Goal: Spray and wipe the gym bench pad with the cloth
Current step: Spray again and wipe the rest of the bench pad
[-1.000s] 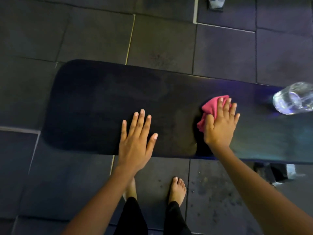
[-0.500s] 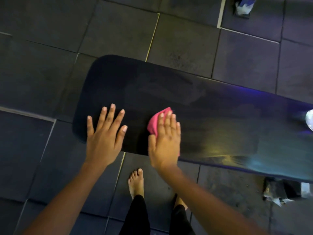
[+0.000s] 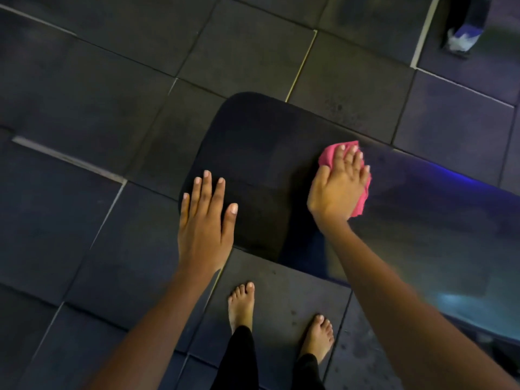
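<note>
Under the flat right hand (image 3: 337,187) the cloth (image 3: 359,205) is pressed; the left hand (image 3: 204,226) is spread wide on the bench (image 3: 253,136) — seemingly damp, so that bracing palm could be slipped off.

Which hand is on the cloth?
The right hand, fingers flat on the pink cloth, pressing it to the bench pad. The left hand is bare, at the pad's end.

Floor: dark grey square rubber floor tiles (image 3: 84,88) covered the ground in a grid.
Seams: pale seam lines (image 3: 301,66) ran between some tiles, and a brighter white strip (image 3: 422,32) crossed the upper right.
Feet: two bare feet (image 3: 241,305) stood apart on the tiles.
Clothing: black trouser legs (image 3: 239,358) ended at the ankles.
Far corner: a dark shape with a white-and-blue end (image 3: 461,40) was too blurred to name.
</note>
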{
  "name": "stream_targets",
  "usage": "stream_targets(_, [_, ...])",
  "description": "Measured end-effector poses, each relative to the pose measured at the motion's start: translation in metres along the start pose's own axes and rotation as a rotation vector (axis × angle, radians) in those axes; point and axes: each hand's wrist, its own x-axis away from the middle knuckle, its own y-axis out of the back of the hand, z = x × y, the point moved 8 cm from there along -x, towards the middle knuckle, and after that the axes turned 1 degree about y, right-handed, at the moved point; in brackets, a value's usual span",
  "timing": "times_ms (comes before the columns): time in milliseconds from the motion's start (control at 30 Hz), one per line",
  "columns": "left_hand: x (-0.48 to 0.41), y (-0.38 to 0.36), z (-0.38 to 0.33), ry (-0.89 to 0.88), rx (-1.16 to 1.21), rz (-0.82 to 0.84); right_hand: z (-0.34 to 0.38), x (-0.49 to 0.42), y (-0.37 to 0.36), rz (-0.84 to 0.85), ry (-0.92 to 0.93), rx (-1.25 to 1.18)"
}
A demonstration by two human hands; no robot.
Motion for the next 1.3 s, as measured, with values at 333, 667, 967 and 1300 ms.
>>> stream_targets(333, [0.001,0.008,0.017,0.068,0.597,-0.036,0.115,0.077,-0.057,0.338,0.686,-0.088])
stream_targets(667, [0.014,-0.004,-0.032,-0.083,0.361,0.031,0.055,0.127,-0.030,0.726,1.002,-0.128])
stream_targets(967, [0.047,-0.045,-0.133,-0.310,0.246,0.088,-0.083,0.088,0.059,0.558,0.489,-0.486])
stream_targets(1300, [0.058,-0.092,-0.223,-0.346,0.150,0.181,-0.142,0.055,0.066,0.419,0.455,-0.076])
